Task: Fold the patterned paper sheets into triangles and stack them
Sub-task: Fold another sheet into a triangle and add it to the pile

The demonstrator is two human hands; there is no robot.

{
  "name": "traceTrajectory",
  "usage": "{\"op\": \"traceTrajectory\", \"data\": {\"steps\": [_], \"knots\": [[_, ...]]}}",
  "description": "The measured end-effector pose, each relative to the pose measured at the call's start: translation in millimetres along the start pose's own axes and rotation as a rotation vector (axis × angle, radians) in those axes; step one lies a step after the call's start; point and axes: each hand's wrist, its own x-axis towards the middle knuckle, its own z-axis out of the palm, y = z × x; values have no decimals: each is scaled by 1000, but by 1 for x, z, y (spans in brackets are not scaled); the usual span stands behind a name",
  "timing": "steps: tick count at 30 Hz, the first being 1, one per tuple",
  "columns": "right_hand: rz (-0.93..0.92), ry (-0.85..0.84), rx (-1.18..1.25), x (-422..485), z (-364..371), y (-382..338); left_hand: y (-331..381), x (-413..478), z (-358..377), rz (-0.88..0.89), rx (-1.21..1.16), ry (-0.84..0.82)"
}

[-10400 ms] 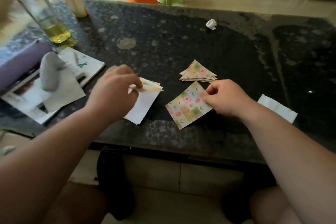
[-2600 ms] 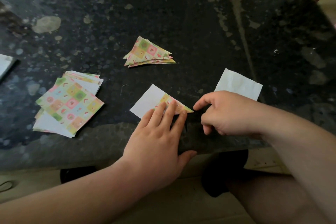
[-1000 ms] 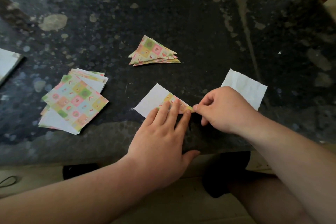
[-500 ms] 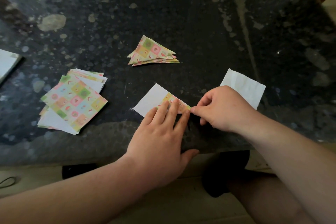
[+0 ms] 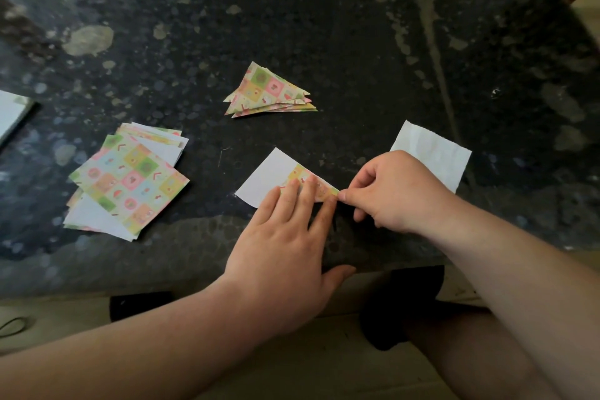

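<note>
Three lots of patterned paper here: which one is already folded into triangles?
The triangle stack at mid-table. The pile on the left is flat squares; the sheet under the left hand shows its white back, fold unfinished.

Left forearm: bare along its whole visible length, smooth and rounded, widening toward the elbow. Left grip: a bare hand with a broad back and short, thick fingers. Right forearm: likewise bare to the edge of the view. Right grip: a bare hand of the same build. Below the near edge of the tabletop, a bare leg; whether the dark shape beside it is footwear cannot be told.
</note>
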Motion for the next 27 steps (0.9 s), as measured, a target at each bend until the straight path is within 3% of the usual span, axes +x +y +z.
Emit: {"op": "traceTrajectory", "data": {"steps": [27], "knots": [[-11,-78,24,2,-6,4,1,-1,-2,-2,18,-62]]}}
